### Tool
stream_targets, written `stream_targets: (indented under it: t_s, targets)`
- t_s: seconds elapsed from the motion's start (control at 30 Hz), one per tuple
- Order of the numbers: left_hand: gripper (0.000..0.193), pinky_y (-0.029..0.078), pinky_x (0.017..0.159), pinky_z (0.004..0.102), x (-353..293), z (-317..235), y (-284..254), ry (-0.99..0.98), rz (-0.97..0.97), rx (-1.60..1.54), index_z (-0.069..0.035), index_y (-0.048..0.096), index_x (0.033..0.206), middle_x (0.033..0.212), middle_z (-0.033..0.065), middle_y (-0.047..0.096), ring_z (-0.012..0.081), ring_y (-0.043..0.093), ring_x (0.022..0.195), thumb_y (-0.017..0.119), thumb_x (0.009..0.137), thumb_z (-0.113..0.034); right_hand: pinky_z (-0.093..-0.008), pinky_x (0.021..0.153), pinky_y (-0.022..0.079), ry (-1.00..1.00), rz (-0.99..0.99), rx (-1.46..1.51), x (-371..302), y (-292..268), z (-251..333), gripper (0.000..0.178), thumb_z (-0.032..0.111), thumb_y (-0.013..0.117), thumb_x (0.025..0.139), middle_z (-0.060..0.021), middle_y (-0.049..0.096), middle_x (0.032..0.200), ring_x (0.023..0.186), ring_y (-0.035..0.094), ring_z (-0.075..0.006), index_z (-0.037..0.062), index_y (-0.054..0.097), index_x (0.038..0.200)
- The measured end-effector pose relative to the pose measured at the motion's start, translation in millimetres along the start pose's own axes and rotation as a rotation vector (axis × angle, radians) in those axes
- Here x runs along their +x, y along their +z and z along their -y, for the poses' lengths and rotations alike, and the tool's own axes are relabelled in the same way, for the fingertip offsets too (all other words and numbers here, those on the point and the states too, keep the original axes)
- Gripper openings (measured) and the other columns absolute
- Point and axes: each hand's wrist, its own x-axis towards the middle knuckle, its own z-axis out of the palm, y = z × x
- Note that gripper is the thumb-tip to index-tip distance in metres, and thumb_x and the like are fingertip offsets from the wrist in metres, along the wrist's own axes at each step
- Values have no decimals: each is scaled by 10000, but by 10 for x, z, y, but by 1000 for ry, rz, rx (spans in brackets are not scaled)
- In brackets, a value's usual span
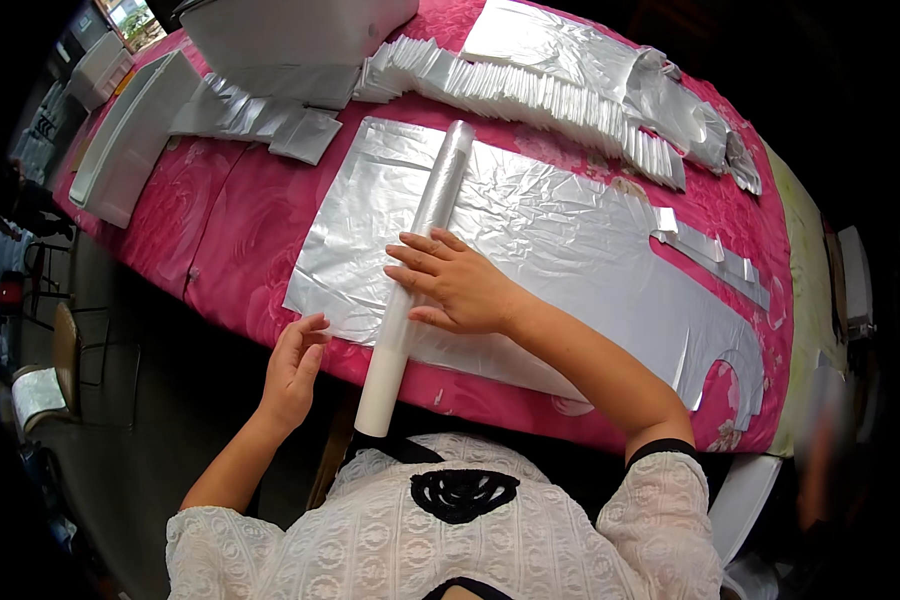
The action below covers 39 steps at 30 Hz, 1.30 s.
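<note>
A long pale tube [378, 388] lies slantwise across a flat silvery plastic bag [560, 270]. Clear film seems to wrap the tube's far part, and its near end sticks out past the table edge. My right hand [458, 283] rests on the middle of the tube, palm down with the fingers stretched out and apart. The bag has handle-like strips at its right end, one curving round a cut-out. Just off the bag's near left corner, my left hand [296, 366] hovers with loosely bent fingers and nothing in it.
Folded plastic packets [530, 95] stand in a long row behind the bag, with more flat plastic bags [550, 40] beyond. At the left lie several silvery packets [305, 135] beside a white bin [135, 140]. A larger tub [290, 35] stands behind. A pink flowered cloth [235, 230] covers the table.
</note>
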Motion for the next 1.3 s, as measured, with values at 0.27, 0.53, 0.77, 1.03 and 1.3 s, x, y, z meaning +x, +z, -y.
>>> stream_targets:
  t_s: [0.27, 0.53, 0.77, 1.03, 1.3]
  targets:
    - [539, 440, 847, 319, -271, 211, 55, -135, -67, 279, 8, 376, 1227, 1142, 170, 479, 230, 525, 981, 649, 819, -215, -454, 1107, 149, 290, 116, -16, 1075, 632, 356, 470, 305, 518, 849, -136, 419, 1358, 1325, 284, -304, 46, 508, 1241]
    - [581, 485, 774, 286, -286, 86, 123, -435, 60, -418, 10, 451, 1188, 982, 105, 603, 171, 610, 854, 751, 718, -156, -441, 1091, 185, 901, -642, 662, 961, 804, 494, 822, 93, 546, 767, -296, 91, 1436, 1332, 175, -407, -34, 54, 1414]
    - [659, 516, 777, 324, -177, -243, 256, -424, 506, -914, 14, 439, 1215, 999, 95, 591, 180, 609, 877, 699, 749, -371, -315, 758, 512, 904, -650, 1705, 659, -12, 525, 647, 236, 685, 782, -138, 530, 1002, 898, 571, -182, -46, 323, 1238]
    - [527, 514, 706, 291, -50, -350, 546, -458, 605, -879, -16, 486, 1107, 886, 67, 596, 143, 594, 726, 746, 723, -266, -296, 677, 510, 875, -727, 1629, 421, -237, 505, 602, 201, 705, 742, -89, 532, 906, 757, 571, -146, -15, 372, 1196]
    - [560, 492, 660, 271, 49, -447, 702, -445, 335, -819, -4, 513, 1067, 851, 60, 586, 133, 573, 701, 509, 846, -518, -298, 702, 506, 914, -704, 1567, 303, -236, 569, 654, 215, 711, 744, -90, 524, 911, 787, 572, -155, -23, 348, 1234]
